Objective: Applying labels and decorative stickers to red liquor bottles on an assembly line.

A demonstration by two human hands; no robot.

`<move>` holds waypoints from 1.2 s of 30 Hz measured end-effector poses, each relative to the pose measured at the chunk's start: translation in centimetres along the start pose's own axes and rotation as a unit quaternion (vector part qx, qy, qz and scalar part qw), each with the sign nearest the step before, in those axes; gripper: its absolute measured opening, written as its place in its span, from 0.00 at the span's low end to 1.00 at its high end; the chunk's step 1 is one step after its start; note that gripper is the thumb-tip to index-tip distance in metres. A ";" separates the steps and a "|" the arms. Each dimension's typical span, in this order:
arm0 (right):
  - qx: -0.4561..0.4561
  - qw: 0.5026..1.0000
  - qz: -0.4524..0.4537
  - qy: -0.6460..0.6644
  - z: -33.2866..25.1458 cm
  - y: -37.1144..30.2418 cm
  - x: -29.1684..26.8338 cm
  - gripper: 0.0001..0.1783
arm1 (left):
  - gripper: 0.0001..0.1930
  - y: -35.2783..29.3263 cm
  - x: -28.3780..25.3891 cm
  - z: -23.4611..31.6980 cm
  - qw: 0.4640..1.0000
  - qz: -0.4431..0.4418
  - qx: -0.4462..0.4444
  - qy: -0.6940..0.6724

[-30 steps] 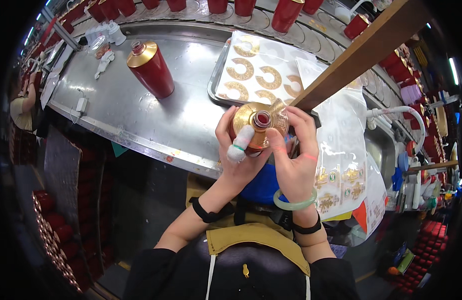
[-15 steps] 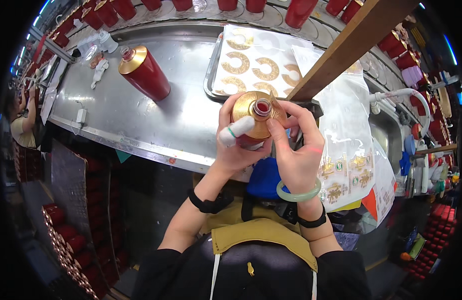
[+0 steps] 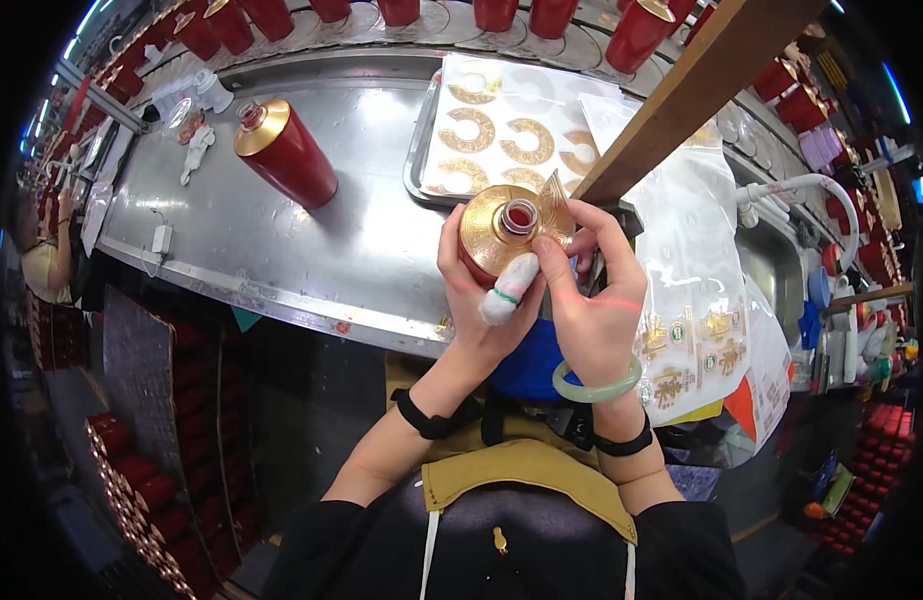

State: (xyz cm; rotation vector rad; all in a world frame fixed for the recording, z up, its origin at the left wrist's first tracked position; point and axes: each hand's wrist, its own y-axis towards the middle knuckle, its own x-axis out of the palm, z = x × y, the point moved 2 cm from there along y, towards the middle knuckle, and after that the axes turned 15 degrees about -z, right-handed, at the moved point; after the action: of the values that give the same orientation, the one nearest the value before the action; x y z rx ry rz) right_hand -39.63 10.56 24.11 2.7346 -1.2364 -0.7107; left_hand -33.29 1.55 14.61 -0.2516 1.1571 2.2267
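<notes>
Held upright before me is a red bottle with a gold shoulder (image 3: 484,238) and an open neck. My left hand (image 3: 481,310) is wrapped around its left and near side; its thumb, in a white covering tied with a green band, rests at the shoulder's near edge. My right hand (image 3: 601,305) pinches a patterned gold sticker (image 3: 554,203) between thumb and fingers at the shoulder's right side. One pointed end of the sticker stands up off the bottle. Part of the right fingers is hidden behind it.
Another red bottle (image 3: 286,155) stands on the steel table (image 3: 381,240) at left. A tray (image 3: 413,170) carries a sheet of gold C-shaped stickers (image 3: 466,130). A wooden post (image 3: 681,110) slants close by my right hand. Clear printed sheets (image 3: 686,300) lie at right, beside a sink (image 3: 771,265). Red bottles line a conveyor (image 3: 431,40) behind.
My left thumb has shifted down and right across the shoulder, toward the near edge. The sticker's free end stands out more. Bottles on the conveyor have moved right.
</notes>
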 end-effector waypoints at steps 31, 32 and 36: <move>0.013 0.997 -0.055 0.054 -0.2 0.0 -0.3 0.17 | 0.48 0.7 -1.8 -0.3 0.993 -0.039 -0.016 -0.111; 0.006 0.997 -0.047 0.061 -0.2 0.0 -0.2 0.17 | 0.48 0.3 -1.6 0.1 0.996 -0.027 -0.062 -0.065; -0.011 0.999 -0.035 0.038 -0.6 -0.1 -0.3 0.17 | 0.41 0.6 -1.4 1.0 0.998 -0.066 -0.008 0.023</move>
State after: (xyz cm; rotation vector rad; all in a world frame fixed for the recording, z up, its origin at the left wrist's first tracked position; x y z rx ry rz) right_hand -39.48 10.77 24.78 2.7707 -1.1151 -0.6163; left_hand -32.47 1.49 16.19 -0.3770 1.1136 2.1261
